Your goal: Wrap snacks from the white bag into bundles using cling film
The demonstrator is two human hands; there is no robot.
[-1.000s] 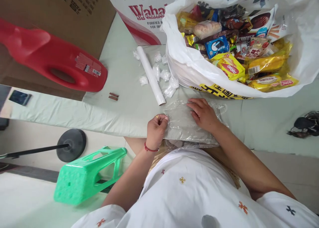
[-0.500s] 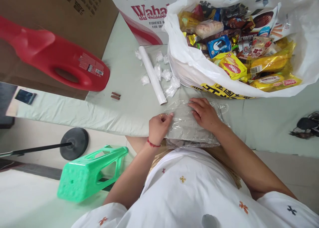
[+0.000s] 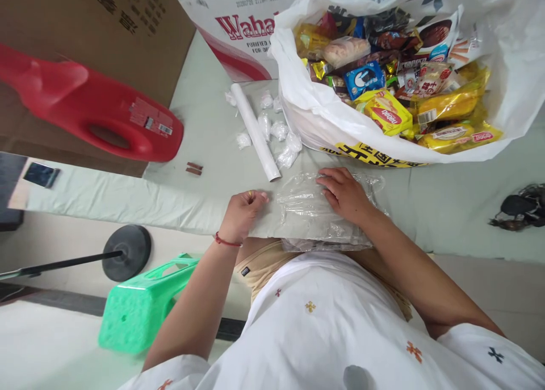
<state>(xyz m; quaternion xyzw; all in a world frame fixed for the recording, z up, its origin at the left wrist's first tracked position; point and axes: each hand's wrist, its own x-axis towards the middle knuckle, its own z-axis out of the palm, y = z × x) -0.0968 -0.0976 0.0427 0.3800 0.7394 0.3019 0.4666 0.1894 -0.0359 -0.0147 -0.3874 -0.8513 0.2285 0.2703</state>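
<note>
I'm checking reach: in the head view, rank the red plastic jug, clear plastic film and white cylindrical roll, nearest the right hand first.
1. Clear plastic film: beneath the right hand.
2. White roll: ahead-left.
3. Red jug: far left.

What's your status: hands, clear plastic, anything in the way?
Right hand on clear plastic; left hand beside it, apart, hold unclear. Plastic wrinkled, overhanging table edge. White roll and snack bag beyond, not covering it.

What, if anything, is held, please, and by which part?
No hold is visible: the right hand rests on clear plastic; the left hand is apart from it.
</note>
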